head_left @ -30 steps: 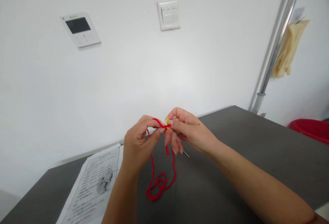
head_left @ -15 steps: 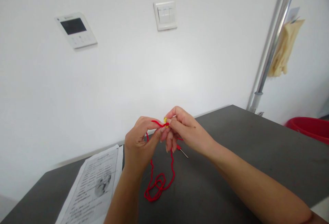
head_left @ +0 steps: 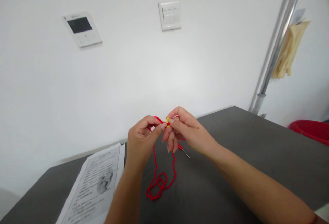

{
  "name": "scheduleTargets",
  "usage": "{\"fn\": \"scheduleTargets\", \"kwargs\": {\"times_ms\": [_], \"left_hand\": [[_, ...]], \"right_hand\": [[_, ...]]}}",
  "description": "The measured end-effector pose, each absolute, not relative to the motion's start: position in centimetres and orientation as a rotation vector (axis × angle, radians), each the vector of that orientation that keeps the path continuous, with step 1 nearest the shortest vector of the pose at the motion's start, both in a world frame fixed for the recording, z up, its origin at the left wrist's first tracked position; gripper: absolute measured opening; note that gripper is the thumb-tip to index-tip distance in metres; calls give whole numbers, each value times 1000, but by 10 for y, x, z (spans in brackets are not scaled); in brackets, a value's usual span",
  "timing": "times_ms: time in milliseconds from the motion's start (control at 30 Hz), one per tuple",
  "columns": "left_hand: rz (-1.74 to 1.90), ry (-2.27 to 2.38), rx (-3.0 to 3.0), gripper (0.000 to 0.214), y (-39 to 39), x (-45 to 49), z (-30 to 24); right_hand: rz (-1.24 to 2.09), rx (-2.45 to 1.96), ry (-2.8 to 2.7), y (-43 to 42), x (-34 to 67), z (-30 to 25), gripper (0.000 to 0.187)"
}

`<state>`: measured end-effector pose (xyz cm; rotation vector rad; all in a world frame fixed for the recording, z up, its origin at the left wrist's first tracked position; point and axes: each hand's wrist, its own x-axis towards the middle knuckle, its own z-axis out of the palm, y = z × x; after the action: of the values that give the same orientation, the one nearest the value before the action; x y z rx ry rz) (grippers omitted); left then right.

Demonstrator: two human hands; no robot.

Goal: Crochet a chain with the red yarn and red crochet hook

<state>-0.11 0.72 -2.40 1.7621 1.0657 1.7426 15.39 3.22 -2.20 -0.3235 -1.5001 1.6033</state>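
Red yarn [head_left: 175, 172] hangs from both hands and lies in loose loops on the dark table [head_left: 205, 189]. My left hand [head_left: 141, 138] pinches the yarn between thumb and forefinger, with a strand running over the forefinger. Close against it, my right hand [head_left: 183, 128] pinches a small yellow ring [head_left: 168, 119] with red yarn at it. Whether the yarn passes through the ring or is knotted round it, I cannot tell. Below my right hand lies a tool with a red handle and thin metal shaft [head_left: 185, 153], its handle partly hidden by the fingers.
A printed sheet [head_left: 89, 183] lies at the left of the table. Behind is a white wall with a light switch [head_left: 171, 15] and a wall panel [head_left: 83, 29]. At right stand a metal pole [head_left: 279, 42], hanging yellow gloves [head_left: 290, 51] and a red basin [head_left: 308, 129].
My left fingertips have shifted slightly and more of the yellow ring shows. The whole view has moved a little, so the wall fixtures sit further right.
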Motion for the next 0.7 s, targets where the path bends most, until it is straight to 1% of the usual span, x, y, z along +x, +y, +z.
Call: {"fn": "scheduleTargets", "kwargs": {"times_ms": [100,233,500,633,700], "left_hand": [[1719,1021,1642,6,9,-1,-25],[1665,1053,1627,6,10,-3,-25],[1600,916,1360,6,10,6,-22],[1680,914,1275,10,11,7,-18],[1766,926,1222,11,12,6,-16]], "right_hand": [[1669,-293,-1463,35,155,-21,12],[1724,-290,-1424,36,157,-19,12],[1741,-348,-1501,41,158,-21,12],[1599,-473,-1574,48,159,-20,8],[1370,-690,-1733,54,160,-22,7]]}}
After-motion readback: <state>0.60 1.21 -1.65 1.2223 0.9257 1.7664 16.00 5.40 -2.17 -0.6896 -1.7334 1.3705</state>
